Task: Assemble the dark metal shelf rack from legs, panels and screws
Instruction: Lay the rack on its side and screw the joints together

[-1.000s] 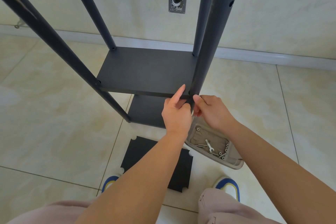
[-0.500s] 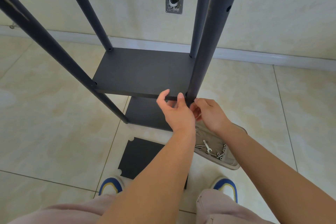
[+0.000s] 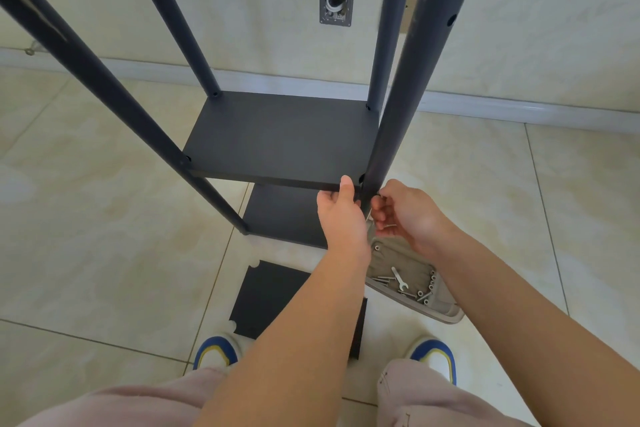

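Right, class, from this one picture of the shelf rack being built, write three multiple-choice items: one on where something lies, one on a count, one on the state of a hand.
1. Where does the small wrench lie?
A. In the grey tray with the screws
B. On the upper shelf panel
C. On the loose panel by the shoes

2. How many dark legs of the rack show?
A. Two
B. Three
C. Four

3. What is the left hand doing?
A. Hanging idle
B. Gripping the front edge of the upper shelf panel
C. Reaching into the tray

Answers:
1 A, the wrench sits among screws in the grey tray on the floor.
2 C, two rear legs and two front legs, among them the front right leg, meet the upper shelf panel.
3 B, its thumb lies on top of the panel's edge beside that leg, while the right hand works at the joint.
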